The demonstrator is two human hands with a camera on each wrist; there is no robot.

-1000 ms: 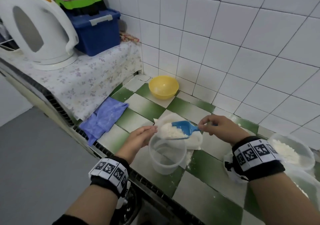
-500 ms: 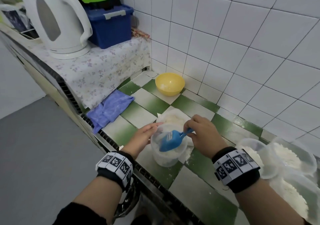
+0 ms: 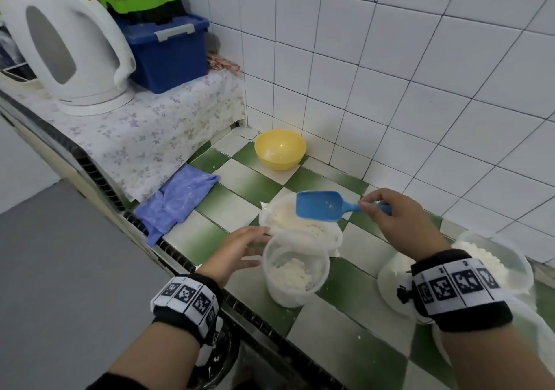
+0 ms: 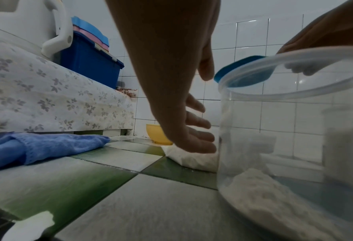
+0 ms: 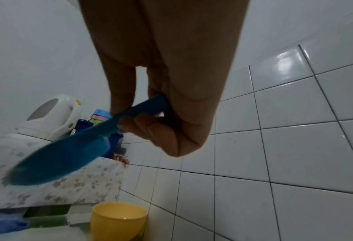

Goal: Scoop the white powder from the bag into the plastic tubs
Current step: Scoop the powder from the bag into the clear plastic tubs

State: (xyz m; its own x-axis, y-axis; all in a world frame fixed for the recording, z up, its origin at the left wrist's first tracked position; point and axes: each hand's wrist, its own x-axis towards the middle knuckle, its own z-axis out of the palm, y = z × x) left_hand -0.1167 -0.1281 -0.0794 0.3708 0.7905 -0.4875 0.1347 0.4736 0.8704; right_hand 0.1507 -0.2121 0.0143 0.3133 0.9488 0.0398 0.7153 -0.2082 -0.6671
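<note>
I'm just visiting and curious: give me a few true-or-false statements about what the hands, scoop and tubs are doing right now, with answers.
1. The right hand holds the blue plastic scoop by its handle. True.
2. The scoop is heaped with powder. False: only traces cling inside.
3. The clear plastic tub near the left hand is empty. False: white powder lies in its bottom.
4. The yellow plastic bowl stands by the tiled wall. True.

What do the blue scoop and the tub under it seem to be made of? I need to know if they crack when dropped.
The blue scoop, pinched by the right hand, looks like opaque moulded plastic with a matte, powder-dusted finish. The tub looks like thin clear plastic: the powder and tiles show through its slightly cloudy wall, and its rim is rolled. Neither looks like glass, though stiffness cannot be judged.
</note>
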